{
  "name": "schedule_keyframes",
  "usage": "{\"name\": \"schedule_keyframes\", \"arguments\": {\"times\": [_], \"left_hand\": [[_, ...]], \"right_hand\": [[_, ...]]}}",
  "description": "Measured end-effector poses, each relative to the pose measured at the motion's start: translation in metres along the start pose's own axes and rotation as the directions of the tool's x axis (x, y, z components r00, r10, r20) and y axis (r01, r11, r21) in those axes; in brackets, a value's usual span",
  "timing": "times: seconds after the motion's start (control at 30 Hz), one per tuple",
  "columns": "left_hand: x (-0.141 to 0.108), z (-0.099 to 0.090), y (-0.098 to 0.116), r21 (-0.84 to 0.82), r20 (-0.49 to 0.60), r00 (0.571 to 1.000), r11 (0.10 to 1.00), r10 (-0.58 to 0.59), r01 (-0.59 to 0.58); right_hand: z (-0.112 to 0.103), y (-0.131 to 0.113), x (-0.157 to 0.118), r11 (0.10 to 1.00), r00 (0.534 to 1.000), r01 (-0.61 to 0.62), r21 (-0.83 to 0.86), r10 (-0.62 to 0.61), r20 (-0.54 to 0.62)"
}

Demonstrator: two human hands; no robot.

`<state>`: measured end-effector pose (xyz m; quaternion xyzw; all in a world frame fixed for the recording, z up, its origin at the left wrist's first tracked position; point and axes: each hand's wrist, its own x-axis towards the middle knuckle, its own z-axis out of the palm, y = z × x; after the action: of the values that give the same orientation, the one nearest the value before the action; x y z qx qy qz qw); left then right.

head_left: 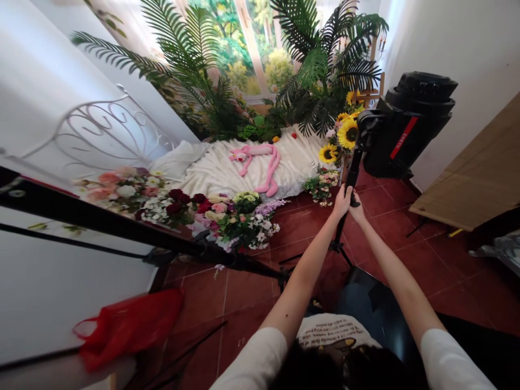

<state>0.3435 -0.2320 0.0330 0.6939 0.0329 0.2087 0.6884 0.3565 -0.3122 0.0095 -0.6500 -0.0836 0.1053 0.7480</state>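
Observation:
A black studio light with a red label sits on top of a black stand at the right of centre. My left hand is wrapped round the stand's upper pole, below the light. Close beside it, my right hand grips the stand at a black knob, its fingers partly hidden. Both arms are stretched forward. The stand's legs reach the red tiled floor below my hands.
A pink plush toy lies on a white fur cover. Flowers line its front, sunflowers its right end. Another black pole crosses the left side. A red bag lies lower left; a brown panel stands right.

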Motion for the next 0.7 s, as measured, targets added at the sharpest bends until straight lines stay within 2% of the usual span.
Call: {"name": "schedule_keyframes", "arguments": {"times": [0.1,0.2,0.33,0.5,0.7], "left_hand": [[-0.001,-0.005,-0.001,0.047,0.034,0.997,0.997,0.064,-0.065],[-0.003,-0.012,-0.002,0.129,0.085,0.989,0.983,0.123,-0.134],[-0.005,-0.018,0.002,0.303,0.121,0.987,0.943,0.108,-0.141],[-0.001,-0.012,0.010,0.427,0.015,0.993,0.897,0.120,-0.114],[0.008,-0.002,0.011,0.384,-0.060,0.978,0.909,0.201,-0.163]], "right_hand": [[0.003,0.007,0.013,0.992,0.995,0.094,-0.089,-0.097,-0.032],[0.001,0.015,0.021,0.974,0.987,0.160,-0.159,-0.158,0.025],[-0.003,0.029,0.028,0.945,0.969,0.245,-0.217,-0.240,0.052],[-0.001,0.036,0.031,0.932,0.964,0.264,-0.248,-0.261,0.047],[0.001,0.032,0.028,0.939,0.962,0.271,-0.212,-0.269,0.036]]}}
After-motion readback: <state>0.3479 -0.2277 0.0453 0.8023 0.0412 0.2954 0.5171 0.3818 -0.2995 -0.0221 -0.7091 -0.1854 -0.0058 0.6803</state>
